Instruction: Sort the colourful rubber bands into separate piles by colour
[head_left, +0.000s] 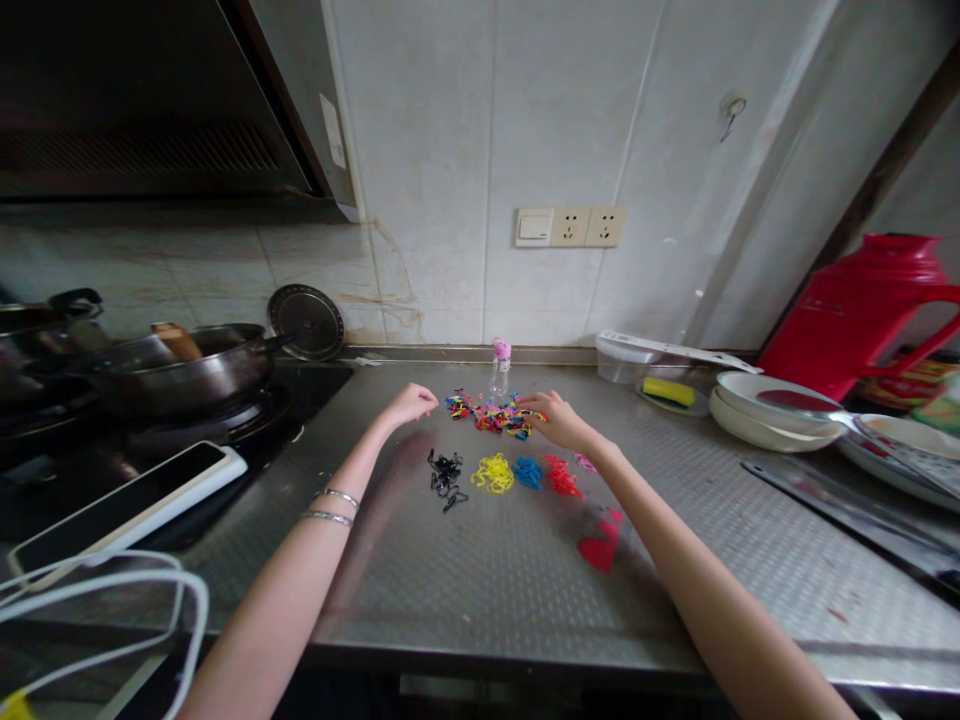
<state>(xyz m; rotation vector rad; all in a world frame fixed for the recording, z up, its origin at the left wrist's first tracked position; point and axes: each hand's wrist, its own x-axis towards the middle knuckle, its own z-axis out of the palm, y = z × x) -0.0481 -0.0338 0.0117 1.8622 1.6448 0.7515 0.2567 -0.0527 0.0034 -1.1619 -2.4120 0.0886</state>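
Note:
A loose mixed heap of small coloured rubber bands (pixel 491 416) lies on the steel counter. My left hand (pixel 409 403) hovers just left of it with fingers pressed together; anything between them is too small to see. At the heap's right edge, my right hand (pixel 559 418) reaches in with bent fingers drawn together, their tips partly hidden. Nearer me are separate small piles in a row: black bands (pixel 446 476), yellow bands (pixel 493 473), blue bands (pixel 528 472), red bands (pixel 561 477) and pink bands (pixel 584 462). Behind the heap stands a clear bottle (pixel 499 376) with a pink top.
A stove with a wok (pixel 180 375) and a white device (pixel 127 500) with cables is at left. To the right are a yellow sponge (pixel 669 392), stacked bowls (pixel 772 415), a knife (pixel 847 515) and a red thermos jug (pixel 862 320).

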